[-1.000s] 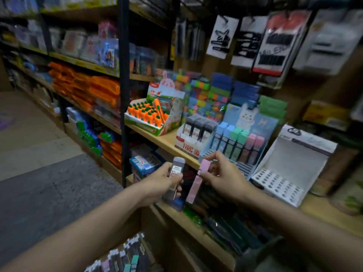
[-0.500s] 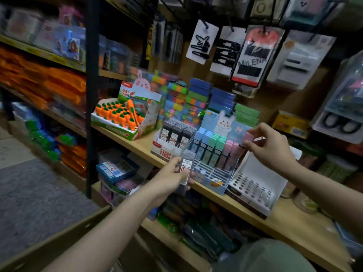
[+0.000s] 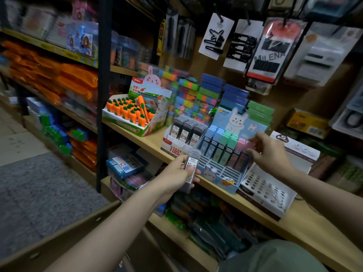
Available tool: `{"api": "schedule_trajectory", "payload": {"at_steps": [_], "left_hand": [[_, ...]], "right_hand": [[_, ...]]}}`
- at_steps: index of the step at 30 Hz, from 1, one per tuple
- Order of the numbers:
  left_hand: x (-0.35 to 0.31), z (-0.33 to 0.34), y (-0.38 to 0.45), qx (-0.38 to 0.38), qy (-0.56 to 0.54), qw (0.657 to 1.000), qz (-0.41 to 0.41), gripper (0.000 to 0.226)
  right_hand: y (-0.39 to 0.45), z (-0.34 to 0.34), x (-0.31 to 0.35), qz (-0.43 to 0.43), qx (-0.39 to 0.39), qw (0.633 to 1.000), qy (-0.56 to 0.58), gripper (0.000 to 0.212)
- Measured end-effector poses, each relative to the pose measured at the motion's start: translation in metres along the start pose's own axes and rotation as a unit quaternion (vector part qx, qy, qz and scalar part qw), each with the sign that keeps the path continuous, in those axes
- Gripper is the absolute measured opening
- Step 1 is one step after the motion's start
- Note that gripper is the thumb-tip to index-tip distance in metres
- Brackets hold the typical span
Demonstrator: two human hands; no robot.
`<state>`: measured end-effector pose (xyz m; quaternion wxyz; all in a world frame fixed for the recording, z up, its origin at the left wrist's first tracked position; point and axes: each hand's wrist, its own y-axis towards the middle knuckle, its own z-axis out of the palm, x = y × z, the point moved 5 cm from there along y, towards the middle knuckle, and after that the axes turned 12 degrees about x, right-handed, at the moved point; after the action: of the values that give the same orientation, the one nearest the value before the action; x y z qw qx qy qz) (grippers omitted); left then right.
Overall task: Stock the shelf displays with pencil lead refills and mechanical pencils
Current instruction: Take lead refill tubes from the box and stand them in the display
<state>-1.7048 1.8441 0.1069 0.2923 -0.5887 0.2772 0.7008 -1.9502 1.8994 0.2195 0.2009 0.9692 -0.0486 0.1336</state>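
My left hand (image 3: 175,174) grips a clear grey pencil lead refill case (image 3: 191,166) with a 0.7 label, held upright in front of the shelf edge. My right hand (image 3: 273,152) reaches to the right end of the blue bunny display (image 3: 220,173) and pinches a pink refill case (image 3: 249,143) at the rightmost pink column. Rows of blue, green and pink cases stand in that display. Left of it, a white and red box (image 3: 172,149) holds matching grey refill cases (image 3: 187,128).
A white display tray with empty holes (image 3: 265,191) sits right of the bunny display on the wooden shelf (image 3: 306,228). A carrot eraser box (image 3: 127,114) stands to the left. A black upright post (image 3: 103,95) divides the shelving. A cardboard box edge (image 3: 59,238) lies below my left arm.
My right hand carried the pink case up from beside my left hand to the bunny display's right column. My left hand kept its grey case and rose slightly towards the shelf.
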Motion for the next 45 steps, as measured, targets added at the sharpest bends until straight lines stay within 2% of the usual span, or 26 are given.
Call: {"api": "schedule_trajectory", "payload": {"at_steps": [3,8,14,18,21,23,26,29,36,38,40,43,45], "left_hand": [[0.002,0.000,0.000,0.001,-0.005,1.000,-0.005,0.023],[0.003,0.002,0.000,0.003,-0.005,1.000,-0.009,0.026],[-0.001,0.001,-0.002,-0.003,-0.001,1.000,0.008,0.023],[-0.004,0.004,-0.005,-0.016,-0.003,1.000,0.019,0.023],[-0.006,0.002,-0.006,-0.026,-0.009,0.999,0.018,0.020],[-0.007,0.002,-0.006,-0.029,-0.004,0.999,0.019,0.019],[-0.009,0.003,-0.007,-0.024,0.005,1.000,0.019,0.019],[-0.011,0.003,-0.007,-0.013,0.016,1.000,0.022,0.018],[-0.012,-0.009,-0.003,-0.021,0.012,0.999,0.033,0.013],[-0.013,-0.018,0.002,-0.056,0.052,0.996,0.034,0.015],[-0.014,-0.031,0.006,-0.104,0.127,0.986,0.031,0.022],[-0.016,-0.053,0.007,-0.175,0.338,0.924,0.037,0.020],[-0.011,-0.060,0.008,-0.165,0.408,0.897,0.039,0.031]], "right_hand": [[0.001,0.001,-0.004,0.006,0.014,1.000,-0.009,0.026],[0.007,0.002,-0.006,0.009,-0.009,0.996,-0.086,0.025],[0.004,0.009,-0.007,0.047,-0.028,0.991,-0.124,0.030],[0.000,0.010,-0.001,0.058,-0.021,0.992,-0.108,0.037],[-0.008,0.009,0.017,0.014,-0.044,0.998,-0.042,0.040],[-0.010,0.016,0.038,-0.009,0.012,0.999,0.047,0.034],[-0.006,0.037,0.075,-0.020,0.132,0.977,0.166,0.037],[-0.001,0.047,0.105,-0.034,0.150,0.964,0.216,0.039],[0.014,0.051,0.130,-0.043,0.181,0.963,0.194,0.012],[0.025,0.039,0.132,-0.049,0.164,0.963,0.208,0.009],[0.043,0.019,0.126,-0.036,0.107,0.965,0.236,0.010],[0.068,-0.003,0.117,-0.022,0.016,0.982,0.189,0.015],[0.079,-0.004,0.116,-0.031,-0.016,0.990,0.134,0.016]]}}
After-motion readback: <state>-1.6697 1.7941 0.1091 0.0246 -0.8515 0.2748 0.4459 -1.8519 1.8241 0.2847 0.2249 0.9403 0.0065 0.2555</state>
